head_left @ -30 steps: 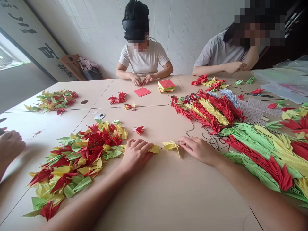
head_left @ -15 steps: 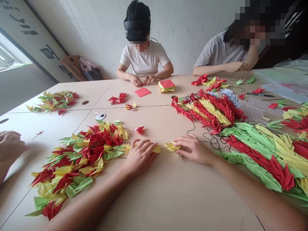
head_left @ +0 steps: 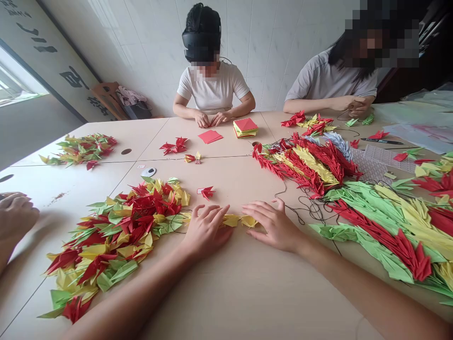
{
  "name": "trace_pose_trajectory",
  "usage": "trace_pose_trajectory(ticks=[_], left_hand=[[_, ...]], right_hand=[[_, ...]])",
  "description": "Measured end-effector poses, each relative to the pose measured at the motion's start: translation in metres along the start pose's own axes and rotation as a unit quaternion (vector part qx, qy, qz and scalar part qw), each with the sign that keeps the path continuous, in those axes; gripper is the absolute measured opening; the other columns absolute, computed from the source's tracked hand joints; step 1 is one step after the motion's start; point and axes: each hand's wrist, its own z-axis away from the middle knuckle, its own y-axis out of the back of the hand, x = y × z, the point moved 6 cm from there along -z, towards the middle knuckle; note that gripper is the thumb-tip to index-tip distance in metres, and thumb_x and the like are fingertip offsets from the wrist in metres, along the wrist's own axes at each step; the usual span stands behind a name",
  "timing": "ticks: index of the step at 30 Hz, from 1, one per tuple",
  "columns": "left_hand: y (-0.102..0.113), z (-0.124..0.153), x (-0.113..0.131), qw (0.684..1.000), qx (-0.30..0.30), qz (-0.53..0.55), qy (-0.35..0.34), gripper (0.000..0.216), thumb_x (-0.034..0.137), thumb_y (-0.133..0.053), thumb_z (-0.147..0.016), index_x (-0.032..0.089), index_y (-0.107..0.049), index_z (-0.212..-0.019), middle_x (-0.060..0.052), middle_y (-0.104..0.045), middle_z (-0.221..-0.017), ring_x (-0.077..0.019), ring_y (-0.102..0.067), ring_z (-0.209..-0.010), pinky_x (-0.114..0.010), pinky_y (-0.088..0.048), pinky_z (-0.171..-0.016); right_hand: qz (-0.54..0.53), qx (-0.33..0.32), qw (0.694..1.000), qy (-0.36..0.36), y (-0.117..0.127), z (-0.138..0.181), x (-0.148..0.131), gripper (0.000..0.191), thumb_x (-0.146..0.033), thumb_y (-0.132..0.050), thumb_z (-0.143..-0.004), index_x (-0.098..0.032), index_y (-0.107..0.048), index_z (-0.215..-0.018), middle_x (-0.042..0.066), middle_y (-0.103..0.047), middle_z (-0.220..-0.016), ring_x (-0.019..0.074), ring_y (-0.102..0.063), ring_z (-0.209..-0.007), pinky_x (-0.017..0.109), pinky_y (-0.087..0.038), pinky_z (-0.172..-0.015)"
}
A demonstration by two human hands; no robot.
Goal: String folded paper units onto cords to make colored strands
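Observation:
A row of yellow folded paper cranes point(head_left: 231, 220) lies on the table before me, partly hidden under my left hand point(head_left: 205, 230). That hand's fingers curve over the row, with the thumb on the near side. My right hand point(head_left: 274, 225) has fingers and thumb around the row's right-end yellow crane point(head_left: 249, 221). A thin black string point(head_left: 173, 222) loops out at the left by the big heap of red, yellow and green paper cranes point(head_left: 130, 222). One red crane point(head_left: 206, 192) lies just beyond my hands.
At right lie strung bundles of red and yellow cranes point(head_left: 307, 163), green strands point(head_left: 368, 200) and tangled black string point(head_left: 313, 208). Across the table, two people sit near stacked square paper point(head_left: 245, 127). Another person's hand point(head_left: 17, 212) rests at far left. A smaller crane heap point(head_left: 83, 148) stands beyond.
My right hand has shifted slightly left with the yellow crane, which now sits close against the row. The left hand stays nearly still. At right, the seated person's hand has dropped from the head.

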Motion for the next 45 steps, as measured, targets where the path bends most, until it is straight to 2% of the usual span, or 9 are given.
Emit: trace_pose_trajectory(ticks=[5, 8, 12, 20, 25, 29, 34, 38, 45], left_hand=[[0.003, -0.001, -0.007, 0.999, -0.021, 0.019, 0.014, 0.03, 0.03, -0.06, -0.08, 0.024, -0.065, -0.108, -0.004, -0.073, -0.101, -0.0242, -0.063, -0.103, -0.046, -0.034, -0.099], [0.003, -0.002, -0.005, 1.0, -0.017, 0.024, 0.006, 0.019, 0.029, -0.059, -0.081, 0.025, -0.068, -0.098, -0.003, -0.073, -0.097, -0.0228, -0.063, -0.101, -0.044, -0.035, -0.097], [0.003, -0.002, 0.003, 0.999, -0.011, 0.036, -0.017, 0.018, 0.032, -0.058, -0.086, 0.026, -0.068, -0.1, -0.002, -0.074, -0.095, -0.022, -0.063, -0.102, -0.043, -0.034, -0.095], [0.003, -0.001, 0.005, 0.999, -0.01, 0.024, -0.031, 0.017, 0.031, -0.058, -0.088, 0.027, -0.069, -0.101, -0.002, -0.074, -0.094, -0.0215, -0.063, -0.103, -0.042, -0.034, -0.096], [0.002, 0.0, 0.002, 0.999, -0.007, 0.026, -0.02, 0.018, 0.032, -0.058, -0.088, 0.026, -0.068, -0.101, -0.003, -0.074, -0.094, -0.0225, -0.063, -0.103, -0.044, -0.034, -0.097], [0.003, 0.0, 0.005, 0.999, -0.002, 0.034, -0.03, 0.018, 0.032, -0.058, -0.088, 0.025, -0.067, -0.103, -0.002, -0.074, -0.096, -0.0222, -0.064, -0.104, -0.043, -0.032, -0.097], [0.003, 0.0, 0.009, 0.997, 0.003, 0.049, -0.058, 0.021, 0.031, -0.055, -0.092, 0.024, -0.064, -0.11, -0.003, -0.074, -0.1, -0.0221, -0.063, -0.105, -0.044, -0.03, -0.097], [0.0, 0.001, 0.004, 0.998, -0.017, 0.043, -0.038, 0.024, 0.036, -0.057, -0.091, 0.025, -0.063, -0.112, -0.004, -0.074, -0.101, -0.0227, -0.063, -0.107, -0.043, -0.032, -0.097], [-0.003, 0.002, 0.001, 0.998, -0.008, 0.055, -0.034, 0.03, 0.038, -0.06, -0.089, 0.023, -0.06, -0.116, -0.006, -0.073, -0.103, -0.0215, -0.064, -0.103, -0.043, -0.032, -0.1]], right_hand=[[0.053, 0.017, 0.998, -0.03, 0.003, 0.001, 0.014, 0.015, -0.026, -0.052, -0.089, -0.024, -0.062, -0.099, 0.005, -0.071, -0.103, 0.025, -0.056, -0.109, 0.045, -0.023, -0.092], [0.104, 0.023, 0.994, -0.031, 0.012, 0.003, 0.02, 0.021, -0.023, -0.052, -0.085, -0.023, -0.06, -0.105, 0.007, -0.067, -0.114, 0.0259, -0.054, -0.112, 0.045, -0.024, -0.092], [0.113, 0.025, 0.993, 0.006, 0.012, 0.003, 0.006, 0.031, -0.035, -0.053, -0.086, -0.02, -0.055, -0.113, 0.014, -0.05, -0.139, 0.0288, -0.047, -0.12, 0.046, -0.025, -0.093], [0.144, 0.048, 0.988, 0.03, -0.009, -0.001, -0.008, 0.029, -0.026, -0.05, -0.094, -0.022, -0.055, -0.122, 0.01, -0.068, -0.112, 0.0248, -0.052, -0.112, 0.044, -0.024, -0.089], [0.162, 0.041, 0.985, 0.037, 0.001, 0.0, -0.002, 0.032, -0.02, -0.045, -0.092, -0.023, -0.058, -0.121, 0.009, -0.065, -0.121, 0.0272, -0.049, -0.116, 0.045, -0.023, -0.091], [0.125, 0.047, 0.99, 0.036, 0.003, -0.002, -0.01, 0.041, -0.035, -0.051, -0.089, -0.02, -0.055, -0.127, 0.01, -0.057, -0.133, 0.0302, -0.047, -0.118, 0.045, -0.024, -0.089], [0.087, 0.079, 0.992, 0.048, -0.004, -0.004, -0.019, 0.02, -0.028, -0.048, -0.096, -0.028, -0.063, -0.111, 0.002, -0.073, -0.102, 0.0243, -0.052, -0.112, 0.042, -0.022, -0.085], [0.112, 0.087, 0.989, 0.044, -0.001, -0.003, -0.012, 0.023, -0.016, -0.045, -0.096, -0.027, -0.065, -0.099, 0.0, -0.074, -0.086, 0.023, -0.053, -0.112, 0.042, -0.02, -0.086], [0.135, 0.06, 0.988, 0.039, 0.005, -0.006, -0.012, 0.031, -0.034, -0.052, -0.089, -0.022, -0.061, -0.116, 0.009, -0.063, -0.125, 0.0306, -0.045, -0.119, 0.046, -0.02, -0.09]])
